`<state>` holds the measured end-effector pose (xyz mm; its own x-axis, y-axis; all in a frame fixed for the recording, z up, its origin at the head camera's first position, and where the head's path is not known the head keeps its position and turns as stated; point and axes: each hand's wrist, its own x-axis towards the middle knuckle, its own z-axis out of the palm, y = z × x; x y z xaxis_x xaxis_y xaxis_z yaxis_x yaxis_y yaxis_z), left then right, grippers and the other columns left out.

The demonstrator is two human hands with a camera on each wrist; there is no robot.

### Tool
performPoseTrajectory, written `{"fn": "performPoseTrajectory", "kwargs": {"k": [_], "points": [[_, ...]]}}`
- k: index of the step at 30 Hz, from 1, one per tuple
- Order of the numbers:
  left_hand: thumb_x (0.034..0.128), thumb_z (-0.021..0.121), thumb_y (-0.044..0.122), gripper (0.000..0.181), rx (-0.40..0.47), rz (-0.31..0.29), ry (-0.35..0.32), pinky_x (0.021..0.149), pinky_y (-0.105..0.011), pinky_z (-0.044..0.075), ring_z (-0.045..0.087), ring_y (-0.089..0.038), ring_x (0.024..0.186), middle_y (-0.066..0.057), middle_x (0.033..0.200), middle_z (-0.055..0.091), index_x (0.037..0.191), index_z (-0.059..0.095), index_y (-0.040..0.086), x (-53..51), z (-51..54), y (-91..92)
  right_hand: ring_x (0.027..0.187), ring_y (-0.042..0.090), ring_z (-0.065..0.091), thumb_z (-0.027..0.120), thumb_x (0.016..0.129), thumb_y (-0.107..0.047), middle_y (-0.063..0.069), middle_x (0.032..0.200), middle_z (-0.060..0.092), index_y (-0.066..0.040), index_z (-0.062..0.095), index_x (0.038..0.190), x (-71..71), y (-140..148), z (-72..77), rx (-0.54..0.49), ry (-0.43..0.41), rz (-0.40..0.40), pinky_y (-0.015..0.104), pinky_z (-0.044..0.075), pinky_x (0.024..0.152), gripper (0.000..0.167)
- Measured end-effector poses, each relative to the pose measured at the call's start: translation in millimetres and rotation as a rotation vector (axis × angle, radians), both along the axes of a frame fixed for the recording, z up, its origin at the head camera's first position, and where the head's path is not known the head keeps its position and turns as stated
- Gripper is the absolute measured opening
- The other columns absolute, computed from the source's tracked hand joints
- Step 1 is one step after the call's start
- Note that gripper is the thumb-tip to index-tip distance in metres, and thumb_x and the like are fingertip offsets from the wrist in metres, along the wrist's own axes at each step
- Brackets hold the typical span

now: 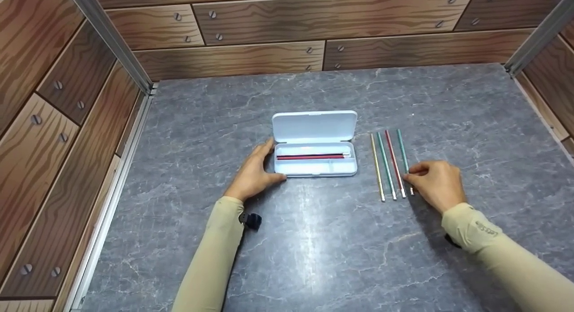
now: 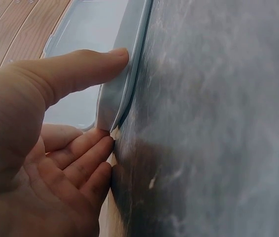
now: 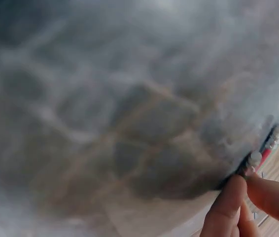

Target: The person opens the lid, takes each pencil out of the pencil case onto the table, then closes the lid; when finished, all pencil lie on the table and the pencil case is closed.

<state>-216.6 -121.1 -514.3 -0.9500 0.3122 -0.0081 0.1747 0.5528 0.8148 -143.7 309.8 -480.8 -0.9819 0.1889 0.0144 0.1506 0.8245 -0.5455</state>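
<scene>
Likely light, stiff and slick, the rightmost pencil (image 1: 402, 148) lies right of the case (image 1: 309, 167) — our right hand (image 1: 437, 184) pinches it sensibly near its eraser (image 3: 256, 157), our left hand (image 1: 253, 175) gripping the case's left end.

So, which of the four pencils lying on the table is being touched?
The green pencil farthest right: the right hand pinches it, while the other three pencils, to its left, lie untouched.
</scene>
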Motion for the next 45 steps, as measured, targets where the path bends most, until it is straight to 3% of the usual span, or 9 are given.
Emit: {"fn": "performPoseTrajectory", "kwargs": {"k": [5, 10, 19, 20, 27, 31, 36, 44, 45], "points": [[0.0869, 0.096, 0.014, 0.112, 0.016, -0.005, -0.016, 0.141, -0.054, 0.03, 0.04, -0.039, 0.167, -0.02, 0.174, 0.047, 0.177, 0.03, 0.004, -0.3, -0.3, -0.6, 0.102, 0.048, 0.078, 0.087, 0.095, -0.023, 0.025, 0.11, 0.084, 0.002, 0.086, 0.112, -6.7, 0, 6.6, -0.009, 0.021, 0.021, 0.057, 0.059, 0.088, 0.03], [0.0883, 0.097, 0.021, 0.112, -0.02, -0.008, -0.009, 0.139, -0.054, 0.033, 0.042, -0.037, 0.166, -0.017, 0.173, 0.05, 0.178, 0.03, 0.007, -3.8, -10.1, -4.3, 0.106, 0.051, 0.078, 0.084, 0.097, -0.019, 0.027, 0.113, 0.083, 0.002, 0.085, 0.114, -18.1, -7, 15.9, -0.006, 0.061, 0.047, 0.063, 0.058, 0.094, 0.027], [0.089, 0.096, 0.018, 0.109, -0.01, 0.012, -0.017, 0.14, -0.051, 0.032, 0.041, -0.035, 0.166, -0.016, 0.173, 0.051, 0.177, 0.032, 0.007, -1.7, -4.4, -3.3, 0.105, 0.049, 0.08, 0.083, 0.097, -0.013, 0.025, 0.11, 0.084, 0.001, 0.086, 0.112, -47.4, -47, 30.1, -0.029, 0.164, 0.169, 0.063, 0.06, 0.095, 0.022], [0.0884, 0.096, 0.015, 0.11, -0.008, 0.015, -0.036, 0.141, -0.053, 0.03, 0.039, -0.036, 0.167, -0.017, 0.174, 0.049, 0.177, 0.031, 0.006, -0.1, 0.1, -1.5, 0.106, 0.049, 0.08, 0.083, 0.096, -0.012, 0.025, 0.111, 0.084, 0.001, 0.086, 0.113, -50.2, -51, 30.9, -0.033, 0.167, 0.188, 0.063, 0.06, 0.096, 0.021], [0.0886, 0.095, 0.014, 0.111, -0.009, 0.0, -0.039, 0.142, -0.05, 0.028, 0.038, -0.036, 0.168, -0.017, 0.176, 0.047, 0.177, 0.03, 0.006, -0.1, 4.4, 2.2, 0.109, 0.047, 0.081, 0.083, 0.097, -0.01, 0.024, 0.114, 0.084, 0.002, 0.085, 0.117, -63.2, -79, 35.1, -0.032, 0.137, 0.286, 0.062, 0.063, 0.1, 0.024], [0.0871, 0.097, 0.016, 0.11, -0.019, 0.006, -0.001, 0.141, -0.052, 0.03, 0.041, -0.037, 0.166, -0.017, 0.174, 0.049, 0.176, 0.033, 0.006, -4.6, -0.4, 2.1, 0.108, 0.045, 0.081, 0.081, 0.098, -0.009, 0.024, 0.114, 0.085, 0.001, 0.086, 0.118, -68.6, -92, 36.8, -0.029, 0.126, 0.333, 0.061, 0.063, 0.101, 0.023], [0.0881, 0.095, 0.015, 0.11, -0.007, -0.002, -0.009, 0.141, -0.053, 0.029, 0.04, -0.038, 0.166, -0.018, 0.175, 0.048, 0.177, 0.031, 0.005, -2.3, 5.1, 2.0, 0.107, 0.044, 0.081, 0.08, 0.098, -0.006, 0.024, 0.115, 0.084, 0.002, 0.085, 0.118, -75.6, -104, 34.5, -0.017, 0.114, 0.387, 0.059, 0.065, 0.1, 0.022], [0.0867, 0.097, 0.02, 0.113, -0.001, 0.0, 0.002, 0.14, -0.047, 0.032, 0.047, -0.029, 0.163, -0.011, 0.169, 0.055, 0.177, 0.031, 0.008, -9.9, -15.1, -1.7, 0.107, 0.042, 0.081, 0.08, 0.098, -0.003, 0.025, 0.117, 0.084, 0.004, 0.084, 0.12, -88.5, -113, 24.9, -0.008, 0.078, 0.52, 0.057, 0.066, 0.099, 0.023], [0.0869, 0.097, 0.02, 0.112, -0.004, 0.0, 0.005, 0.14, -0.048, 0.033, 0.047, -0.03, 0.163, -0.012, 0.169, 0.055, 0.177, 0.031, 0.008, -9.2, -12.9, -1.5, 0.106, 0.041, 0.081, 0.08, 0.098, -0.003, 0.025, 0.116, 0.084, 0.005, 0.084, 0.12, -90.2, -114, 24.0, -0.006, 0.078, 0.537, 0.057, 0.066, 0.098, 0.023]]}}
